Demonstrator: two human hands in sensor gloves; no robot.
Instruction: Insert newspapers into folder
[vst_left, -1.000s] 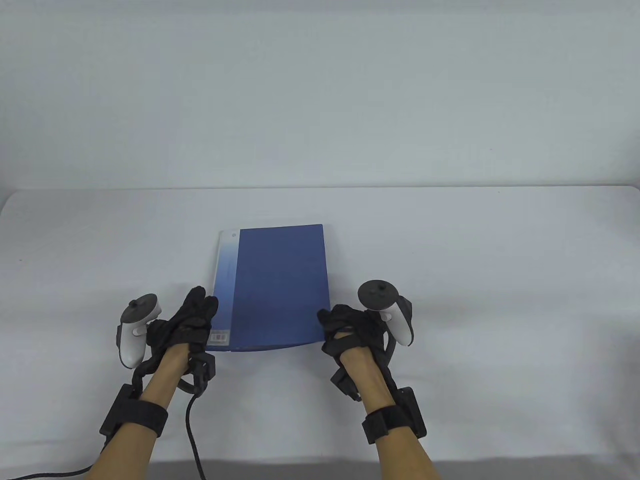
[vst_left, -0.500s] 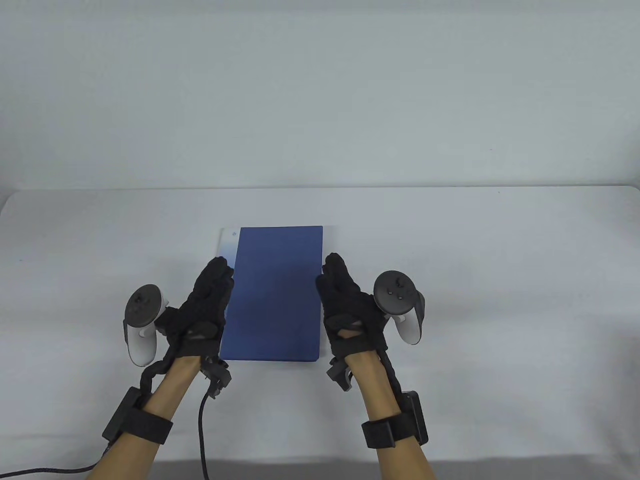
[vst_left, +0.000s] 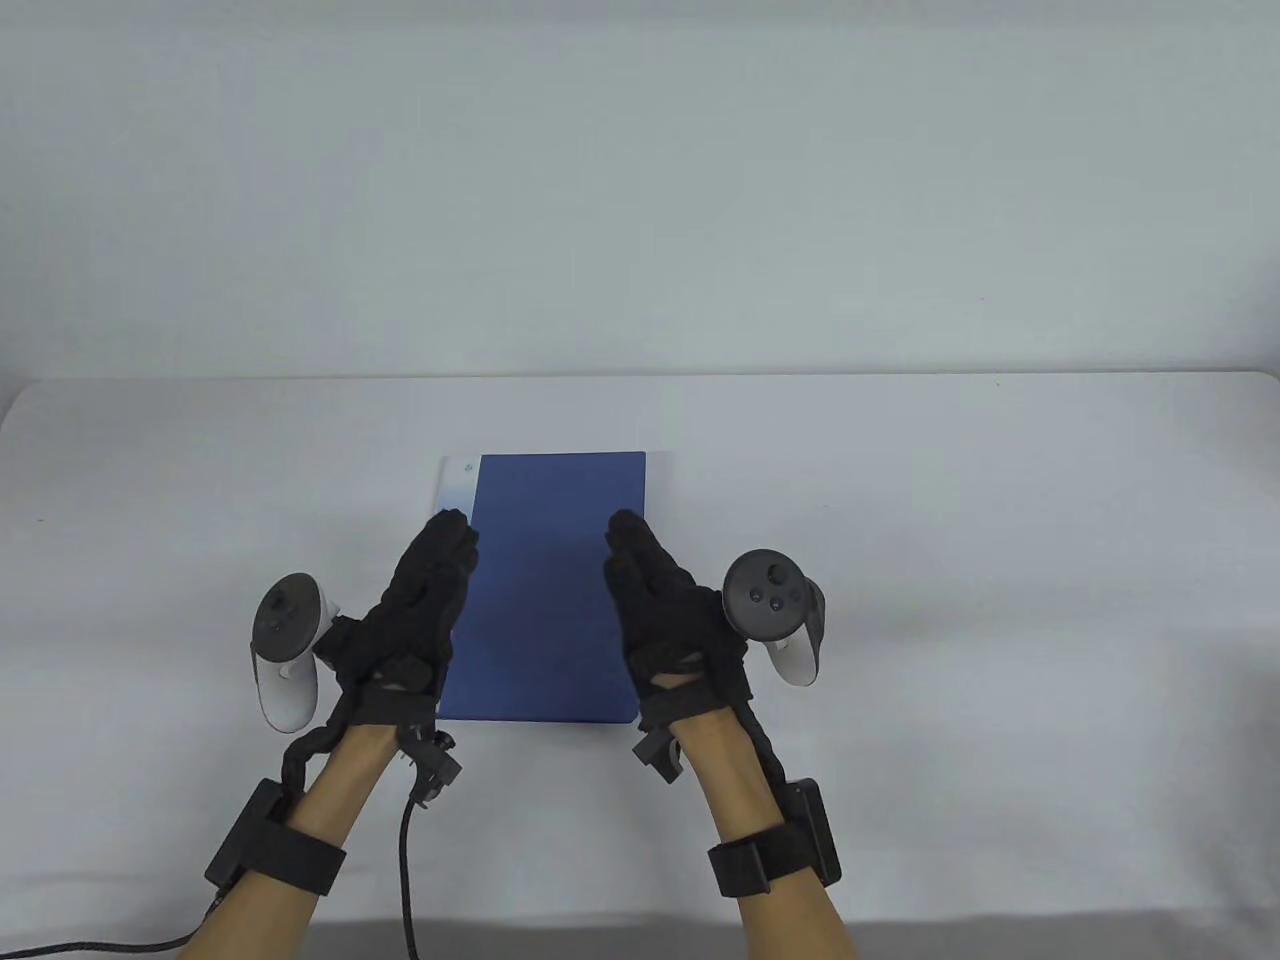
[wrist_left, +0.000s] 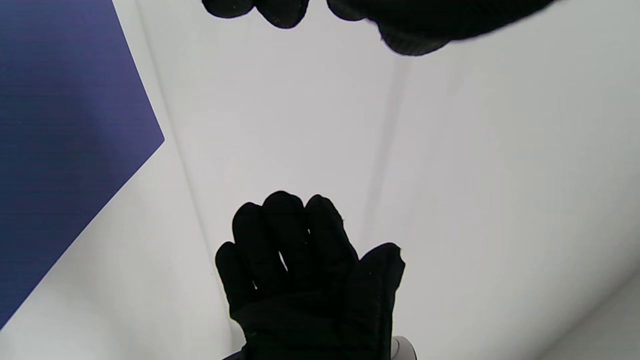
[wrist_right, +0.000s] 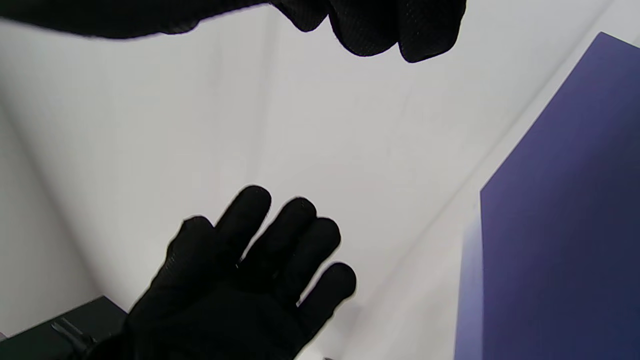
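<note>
A closed dark blue folder (vst_left: 545, 590) lies flat on the white table, with a pale blue-white strip (vst_left: 455, 485) showing along its left side. My left hand (vst_left: 425, 590) is over the folder's left edge and my right hand (vst_left: 660, 600) over its right part, both with fingers stretched forward and holding nothing. In the left wrist view the folder (wrist_left: 60, 125) is at the left and my open right hand (wrist_left: 305, 270) faces the camera. In the right wrist view the folder (wrist_right: 565, 215) is at the right and my open left hand (wrist_right: 250, 270) shows. No loose newspaper is visible.
A black cable (vst_left: 405, 880) runs from my left wrist to the table's near edge. The white table (vst_left: 900, 520) ends at a far edge against a plain white backdrop.
Both hands left the folder's near corners, moved forward and inward over the folder, and opened. The folder's near edge, bowed a second ago, now lies straight and flat.
</note>
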